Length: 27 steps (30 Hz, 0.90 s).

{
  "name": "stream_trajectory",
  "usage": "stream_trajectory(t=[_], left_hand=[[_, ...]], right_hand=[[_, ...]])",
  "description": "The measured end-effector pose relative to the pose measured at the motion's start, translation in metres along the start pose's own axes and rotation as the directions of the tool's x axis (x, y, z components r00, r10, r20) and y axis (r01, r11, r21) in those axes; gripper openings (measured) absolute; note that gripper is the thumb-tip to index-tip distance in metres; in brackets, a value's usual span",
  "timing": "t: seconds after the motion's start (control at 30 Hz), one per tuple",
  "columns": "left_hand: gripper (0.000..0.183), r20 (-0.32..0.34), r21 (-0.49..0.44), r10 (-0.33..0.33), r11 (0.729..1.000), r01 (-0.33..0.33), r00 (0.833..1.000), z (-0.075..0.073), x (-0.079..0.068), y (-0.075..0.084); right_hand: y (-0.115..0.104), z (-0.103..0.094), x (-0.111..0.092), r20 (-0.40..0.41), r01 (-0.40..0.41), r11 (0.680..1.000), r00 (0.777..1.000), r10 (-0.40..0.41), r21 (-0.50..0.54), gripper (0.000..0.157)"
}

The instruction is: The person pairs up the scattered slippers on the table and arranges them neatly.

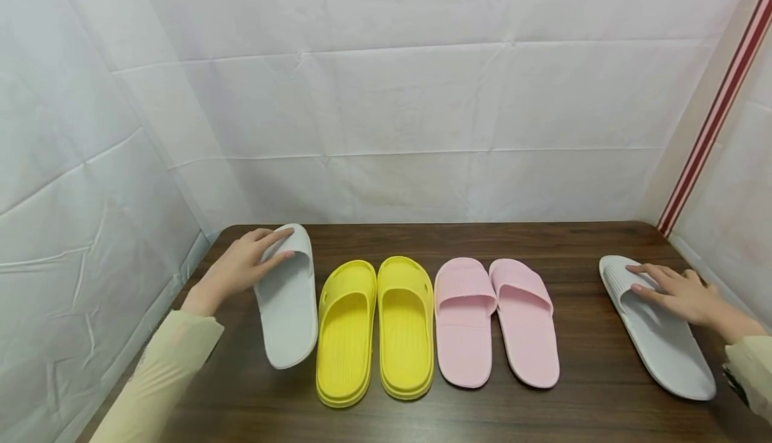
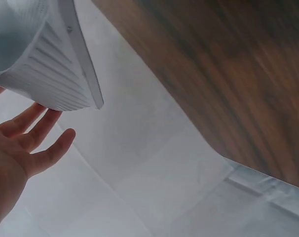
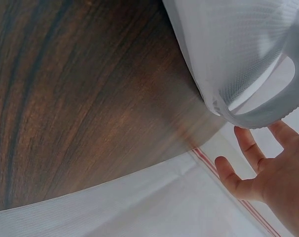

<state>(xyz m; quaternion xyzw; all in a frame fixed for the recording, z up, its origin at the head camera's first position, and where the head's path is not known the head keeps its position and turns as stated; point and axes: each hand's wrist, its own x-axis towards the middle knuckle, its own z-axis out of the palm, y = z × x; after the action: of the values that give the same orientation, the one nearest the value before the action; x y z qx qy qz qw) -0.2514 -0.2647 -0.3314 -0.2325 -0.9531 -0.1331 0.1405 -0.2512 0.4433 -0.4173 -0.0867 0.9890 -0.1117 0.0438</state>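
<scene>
My left hand (image 1: 238,265) reaches over the strap of a white slipper (image 1: 288,315) at the table's left. In the left wrist view, fairly straight fingers (image 2: 38,131) touch the ribbed strap, with one finger off it. At the far right my right hand (image 1: 681,293) rests on the strap of another white slipper (image 1: 666,352), its toe angled to the left. The right wrist view shows spread, nearly straight fingers (image 3: 250,150) touching the rim of the strap. Between the hands stand a pair of yellow slippers (image 1: 344,356) and a pair of pink slippers (image 1: 463,356).
All the footwear is on a dark wooden table (image 1: 579,242) with rounded far corners. White cloth (image 1: 410,101) hangs behind it and on both sides. A red-striped band (image 1: 712,114) runs down the cloth at the right. The two pink slippers touch each other near their straps.
</scene>
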Motion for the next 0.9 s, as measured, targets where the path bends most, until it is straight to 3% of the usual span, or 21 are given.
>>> stream_trajectory(t=[0.2,0.47,0.9], left_hand=[[0.049,-0.041,0.008,0.034,0.999,-0.034,0.999,-0.003,0.012,0.019],[0.048,-0.134,0.062,0.191,0.981,-0.184,0.972,-0.002,0.028,0.043],[0.048,-0.067,0.051,0.235,0.971,-0.232,0.970,0.006,0.053,0.087]], right_hand=[[0.000,0.000,0.000,-0.004,0.011,1.000,1.000,-0.011,0.000,0.061],[0.002,-0.001,0.001,-0.009,0.020,1.000,1.000,-0.020,0.009,0.060],[0.000,-0.004,-0.001,0.002,0.020,1.000,1.000,-0.020,0.019,0.060]])
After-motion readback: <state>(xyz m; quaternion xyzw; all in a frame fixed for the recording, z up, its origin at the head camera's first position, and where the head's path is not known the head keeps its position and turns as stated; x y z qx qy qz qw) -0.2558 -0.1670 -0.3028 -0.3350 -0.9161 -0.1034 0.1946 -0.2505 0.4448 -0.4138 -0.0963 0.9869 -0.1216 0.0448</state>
